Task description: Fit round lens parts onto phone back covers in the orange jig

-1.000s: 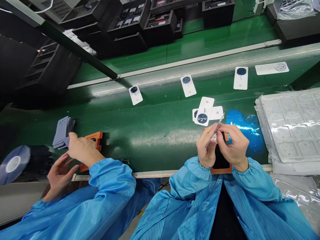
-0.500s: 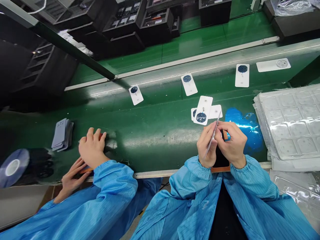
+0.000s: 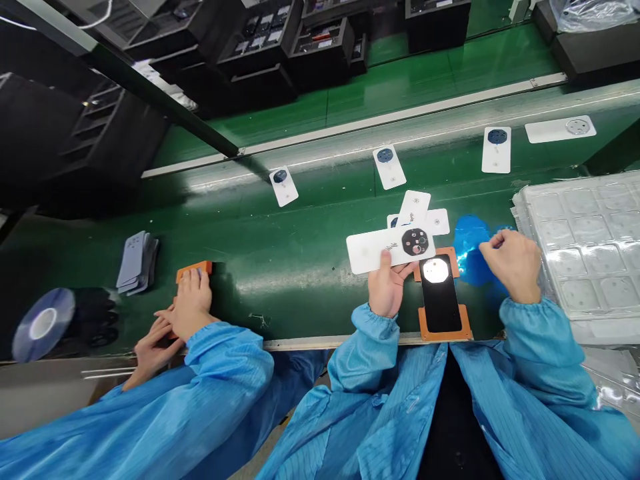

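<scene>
My left hand pinches a white card that carries a dark round part at its right end, holding it flat above the green belt. Just right of it lies a black phone-shaped piece in an orange jig, with a bright round spot near its top. My right hand is curled, fingers pressed together, over a heap of blue film; what it holds, if anything, I cannot make out. Behind the held card lie two more white cards.
A co-worker's hands at the left press on another orange jig, near a grey card stack and a tape roll. Single white cards ride the green belt. Clear blister trays stack at the right.
My hands came apart over the jig: the left now holds the card flat to the left, the right moved over the blue film. The co-worker's hands shifted on their jig.
</scene>
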Tool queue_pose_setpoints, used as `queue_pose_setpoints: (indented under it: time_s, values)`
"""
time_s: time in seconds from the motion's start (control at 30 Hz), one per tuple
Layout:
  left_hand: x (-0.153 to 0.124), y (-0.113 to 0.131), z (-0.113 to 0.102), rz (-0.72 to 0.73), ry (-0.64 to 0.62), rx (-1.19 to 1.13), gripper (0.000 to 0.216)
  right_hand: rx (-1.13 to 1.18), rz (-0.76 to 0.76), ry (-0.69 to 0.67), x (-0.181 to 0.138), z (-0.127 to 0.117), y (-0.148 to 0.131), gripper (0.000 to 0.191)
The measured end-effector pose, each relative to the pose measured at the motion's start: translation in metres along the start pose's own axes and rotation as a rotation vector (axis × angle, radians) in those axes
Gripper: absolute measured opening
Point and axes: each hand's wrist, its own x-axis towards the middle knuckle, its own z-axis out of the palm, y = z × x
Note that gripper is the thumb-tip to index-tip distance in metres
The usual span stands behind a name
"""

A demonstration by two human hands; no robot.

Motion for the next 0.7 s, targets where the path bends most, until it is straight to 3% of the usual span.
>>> queue_pose_setpoints:
  time_s: [0.07, 0.13, 0.27, 0.33, 0.5, 0.7]
  values:
    - [0.000, 0.009, -0.012, 0.055, -0.002, 0.088, 0.061, -0.069, -0.037, -0.023, -0.007, 0.005, 0.028, 0.032]
    - [-0.006, 0.016, -0.021, 0.172, -0.100, 0.293, 0.051, -0.095, -0.049, -0.029, -0.014, 0.006, 0.041, 0.031]
    - [-0.017, 0.020, -0.030, 0.524, -0.604, 0.825, 0.043, -0.118, -0.064, -0.050, -0.017, -0.012, 0.037, 0.018]
    - [-0.020, 0.013, -0.032, 0.680, -0.769, 1.049, 0.049, -0.075, -0.115, -0.109, -0.016, -0.028, 0.025, 0.009]
    - [-0.021, -0.012, -0.036, 0.873, -0.811, 1.450, 0.053, 0.221, -0.410, -0.427, -0.028, -0.059, -0.021, 0.030]
    - [-0.017, -0.022, -0.041, 0.976, -0.787, 1.481, 0.055, 0.259, -0.553, -0.395, -0.048, -0.050, -0.046, 0.035]
